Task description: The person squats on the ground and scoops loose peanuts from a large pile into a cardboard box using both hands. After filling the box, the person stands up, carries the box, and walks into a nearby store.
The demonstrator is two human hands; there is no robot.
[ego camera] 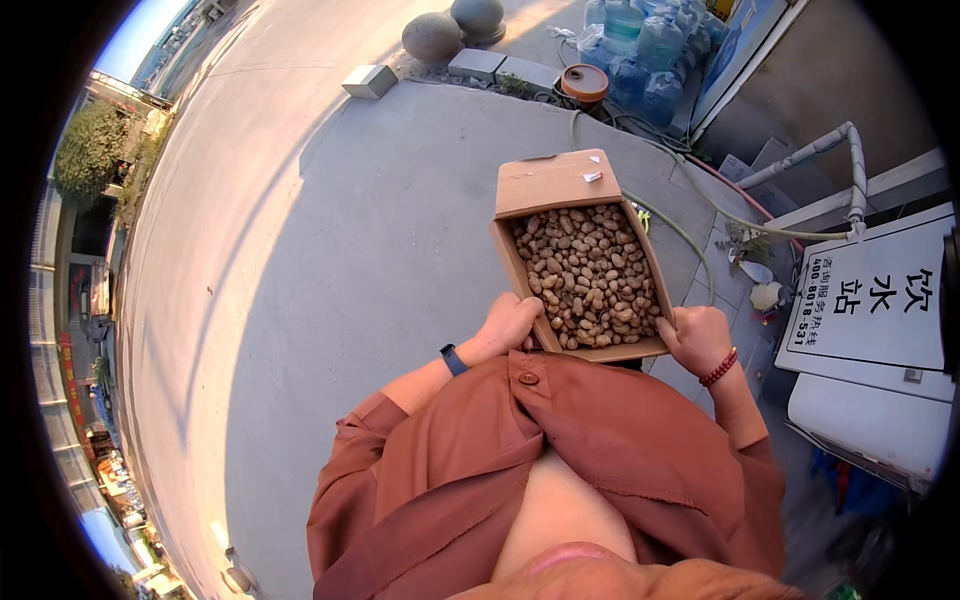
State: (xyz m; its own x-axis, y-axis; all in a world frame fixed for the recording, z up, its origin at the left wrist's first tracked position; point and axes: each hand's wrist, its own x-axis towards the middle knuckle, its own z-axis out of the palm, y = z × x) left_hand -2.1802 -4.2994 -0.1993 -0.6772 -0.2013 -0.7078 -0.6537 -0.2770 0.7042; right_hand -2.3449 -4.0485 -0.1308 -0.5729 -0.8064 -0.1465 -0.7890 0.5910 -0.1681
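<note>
An open cardboard box (559, 187) full of unshelled peanuts (592, 274) is held in front of my body. One flap stands out at its far end, with torn white bits of label or tape on it. My left hand (507, 324), below a dark wristband, grips the box's near left corner. On the opposite side, my right hand (699, 339) holds the near right corner, its thumb on the rim. A red bead bracelet circles the right wrist. Both hands hide the corners they hold, and the underside of the box is out of sight.
Concrete ground (352, 247) spreads ahead and left. Hoses (694, 247) snake along the right, near an orange-lidded bucket (585, 84), bagged water bottles (649, 56) and a bent pipe (847, 142). Stone balls (432, 39) and blocks (370, 81) line the far side. A white cabinet (862, 300) bears writing.
</note>
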